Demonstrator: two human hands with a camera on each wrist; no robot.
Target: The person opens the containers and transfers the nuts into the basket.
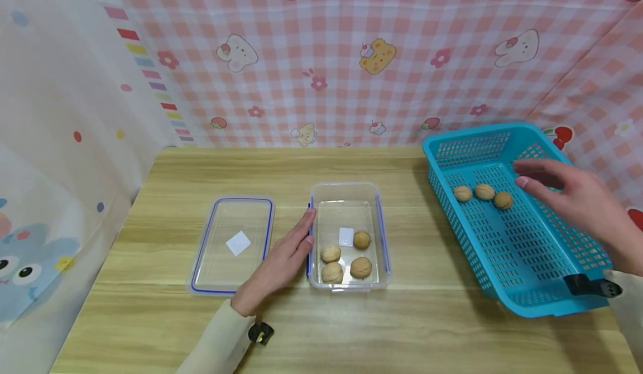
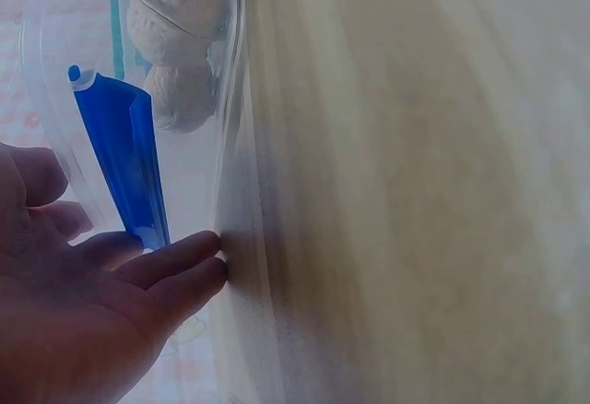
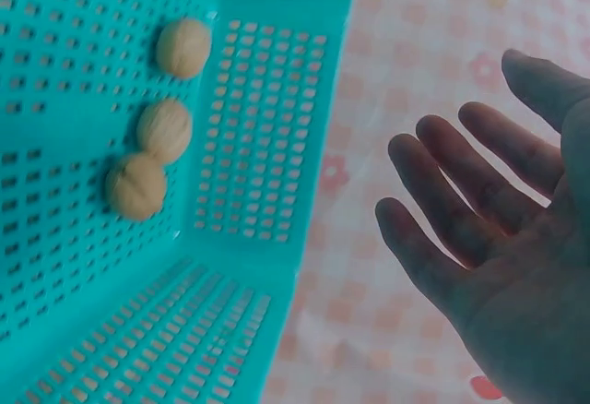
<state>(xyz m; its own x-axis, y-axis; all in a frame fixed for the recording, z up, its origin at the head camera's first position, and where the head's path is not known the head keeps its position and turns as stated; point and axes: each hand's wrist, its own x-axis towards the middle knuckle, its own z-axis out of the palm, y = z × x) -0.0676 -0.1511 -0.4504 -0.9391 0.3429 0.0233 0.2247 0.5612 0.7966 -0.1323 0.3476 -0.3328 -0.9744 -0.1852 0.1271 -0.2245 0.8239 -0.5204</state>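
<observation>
My left hand (image 1: 282,258) lies along the left side of a clear plastic container (image 1: 346,192), its straight fingers touching that wall beside the blue side latch (image 2: 124,155). Several walnuts (image 1: 360,267) sit in the near half of the container, around a white square (image 1: 346,236) on its bottom. Over the right part of a blue basket (image 1: 452,234), my right hand (image 1: 577,198) hovers with fingers extended and nothing held. Three walnuts (image 1: 484,191) rest in a row on the basket's floor, to the left of the right fingertips.
A clear lid (image 1: 211,245) with a blue seal lies flat on the wooden table (image 1: 402,329), left of the container. Behind the table hangs a pink checked cloth (image 1: 321,44), with a white patterned cloth (image 1: 75,167) at the left.
</observation>
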